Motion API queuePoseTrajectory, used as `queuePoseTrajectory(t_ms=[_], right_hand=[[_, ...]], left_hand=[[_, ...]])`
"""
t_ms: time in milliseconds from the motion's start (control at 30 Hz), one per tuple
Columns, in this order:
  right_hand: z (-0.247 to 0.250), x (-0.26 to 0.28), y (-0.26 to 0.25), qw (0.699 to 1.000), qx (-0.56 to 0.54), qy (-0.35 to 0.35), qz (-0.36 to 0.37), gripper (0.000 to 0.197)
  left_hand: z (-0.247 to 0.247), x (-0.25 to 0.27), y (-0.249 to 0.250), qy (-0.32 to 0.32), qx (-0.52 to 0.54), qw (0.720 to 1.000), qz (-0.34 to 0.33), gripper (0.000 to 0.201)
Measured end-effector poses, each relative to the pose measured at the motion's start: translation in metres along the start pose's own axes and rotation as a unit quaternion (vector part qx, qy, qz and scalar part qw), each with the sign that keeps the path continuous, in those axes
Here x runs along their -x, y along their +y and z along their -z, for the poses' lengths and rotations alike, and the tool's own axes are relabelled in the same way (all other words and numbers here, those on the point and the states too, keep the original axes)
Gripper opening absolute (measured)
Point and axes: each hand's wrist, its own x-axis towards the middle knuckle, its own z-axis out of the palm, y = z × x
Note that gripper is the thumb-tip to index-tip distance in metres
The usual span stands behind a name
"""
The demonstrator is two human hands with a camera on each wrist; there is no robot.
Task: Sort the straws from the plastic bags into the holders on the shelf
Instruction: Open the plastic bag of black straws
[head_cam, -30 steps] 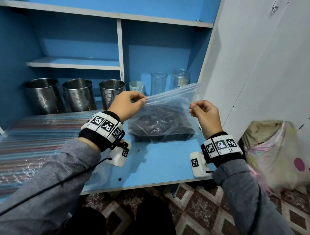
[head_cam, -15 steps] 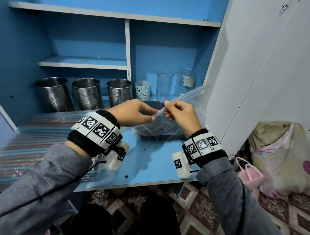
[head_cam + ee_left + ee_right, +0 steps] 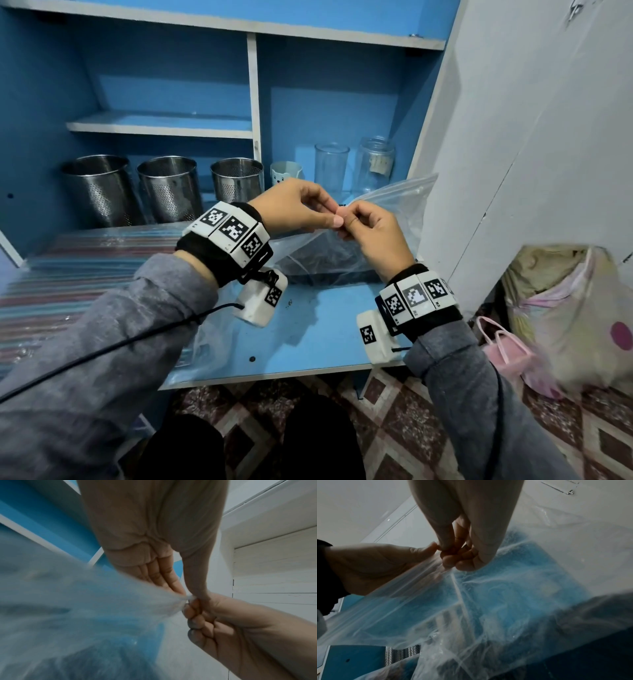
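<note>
A clear zip bag (image 3: 390, 212) with dark straws (image 3: 318, 257) inside rests on the blue shelf (image 3: 308, 335). Both hands meet at the bag's top edge. My left hand (image 3: 301, 209) pinches the rim between thumb and fingers, and my right hand (image 3: 370, 229) pinches the same rim right beside it, fingers curled. The pinch shows close up in the left wrist view, plastic (image 3: 102, 608) bunched at the left hand (image 3: 186, 595) and right hand (image 3: 193, 612). In the right wrist view the bag (image 3: 505, 601) hangs below the right hand (image 3: 453, 553). Three perforated steel holders (image 3: 168, 188) stand at the back left.
A bag of coloured straws (image 3: 68, 274) lies flat on the shelf's left part. A small cup (image 3: 286, 171), a glass (image 3: 331, 168) and a jar (image 3: 375, 164) stand at the back. A white cabinet door (image 3: 513, 137) rises at right, a cloth bag (image 3: 575, 315) on the floor.
My right hand has slid left along the bag's top edge from the far corner until it meets my left hand. The bag's mouth has bunched between them.
</note>
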Motion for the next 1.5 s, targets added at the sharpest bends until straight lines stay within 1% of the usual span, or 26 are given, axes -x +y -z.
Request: queuePoseTrajectory(t_ms=[200, 300, 400, 533, 633, 700, 767, 800, 867, 933, 967, 1033, 1067, 1133, 1167, 1200, 1233, 1267, 1300, 1333, 1367, 1433, 1500], right_hand=[[0.001, -0.001, 0.007, 1.0, 0.016, 0.002, 0.011, 0.02], [-0.002, -0.002, 0.011, 1.0, 0.023, -0.005, 0.015, 0.018], [-0.005, -0.003, 0.013, 0.999, 0.049, -0.005, 0.019, 0.021], [-0.008, -0.003, 0.013, 0.998, 0.054, 0.02, 0.013, 0.028], [-0.008, -0.002, 0.014, 0.997, 0.056, 0.043, 0.01, 0.027], [-0.006, 0.0, 0.017, 0.996, 0.07, 0.056, 0.005, 0.027], [-0.002, 0.005, 0.018, 0.997, 0.069, 0.045, -0.002, 0.032], [0.001, 0.007, 0.018, 0.997, 0.063, 0.037, -0.005, 0.033], [0.004, 0.011, 0.017, 0.998, 0.059, 0.034, -0.003, 0.03], [0.006, 0.014, 0.014, 0.998, 0.053, 0.025, 0.007, 0.025], [0.007, 0.014, 0.013, 0.999, 0.043, 0.013, 0.012, 0.026], [0.009, 0.016, 0.01, 0.999, 0.039, -0.023, 0.024, 0.028], [0.01, 0.016, 0.009, 0.997, 0.058, -0.036, 0.027, 0.032], [0.013, 0.016, 0.009, 0.992, 0.118, -0.043, 0.015, 0.052], [0.015, 0.016, 0.009, 0.99, 0.138, -0.041, 0.006, 0.06], [0.016, 0.016, 0.008, 0.988, 0.148, -0.038, 0.0, 0.064], [0.016, 0.017, 0.008, 0.987, 0.158, -0.031, -0.002, 0.066], [0.017, 0.017, 0.007, 0.985, 0.169, -0.019, -0.002, 0.066], [0.018, 0.017, 0.007, 0.984, 0.178, -0.002, -0.003, 0.065], [0.019, 0.017, 0.008, 0.983, 0.181, 0.017, -0.003, 0.063], [0.02, 0.017, 0.008, 0.983, 0.18, 0.039, -0.004, 0.06], [0.023, 0.017, 0.01, 0.98, 0.177, 0.089, -0.009, 0.043], [0.028, 0.016, 0.01, 0.974, 0.187, 0.125, -0.014, 0.024]], left_hand=[[-0.002, -0.008, -0.014, -0.019, 0.094, 0.995, 0.036, 0.012], [-0.002, -0.007, -0.016, -0.017, 0.111, 0.992, 0.05, 0.003], [-0.004, -0.008, -0.015, 0.015, 0.083, 0.995, 0.059, 0.005], [-0.008, -0.01, -0.012, 0.049, 0.048, 0.995, 0.073, 0.005], [-0.013, -0.012, -0.011, 0.072, 0.042, 0.994, 0.072, 0.006], [-0.012, -0.015, -0.013, 0.106, 0.053, 0.991, 0.065, 0.014], [-0.008, -0.017, -0.016, 0.135, 0.087, 0.986, 0.05, 0.019], [-0.006, -0.016, -0.016, 0.15, 0.102, 0.983, 0.036, 0.02], [-0.004, -0.015, -0.017, 0.172, 0.12, 0.978, 0.0, 0.026], [-0.006, -0.014, -0.017, 0.175, 0.077, 0.981, -0.028, 0.032], [-0.007, -0.015, -0.017, 0.174, 0.036, 0.984, -0.029, 0.035], [-0.01, -0.015, -0.019, 0.177, -0.037, 0.983, -0.011, 0.041], [-0.012, -0.015, -0.019, 0.181, -0.049, 0.982, -0.001, 0.041], [-0.015, -0.015, -0.02, 0.189, -0.053, 0.98, 0.005, 0.035], [-0.015, -0.014, -0.019, 0.183, -0.07, 0.981, 0.005, 0.031], [-0.015, -0.012, -0.018, 0.163, -0.107, 0.981, 0.005, 0.032], [-0.014, -0.012, -0.019, 0.125, -0.151, 0.981, 0.008, 0.044], [-0.015, -0.012, -0.02, 0.081, -0.185, 0.979, 0.016, 0.058], [-0.015, -0.01, -0.02, 0.047, -0.203, 0.978, 0.024, 0.066], [-0.015, -0.009, -0.022, 0.036, -0.209, 0.977, 0.023, 0.065], [-0.014, -0.007, -0.025, 0.048, -0.205, 0.978, 0.015, 0.055], [-0.011, -0.004, -0.031, 0.112, -0.188, 0.976, 0.008, 0.033], [-0.007, -0.001, -0.034, 0.176, -0.179, 0.968, 0.017, 0.027]])
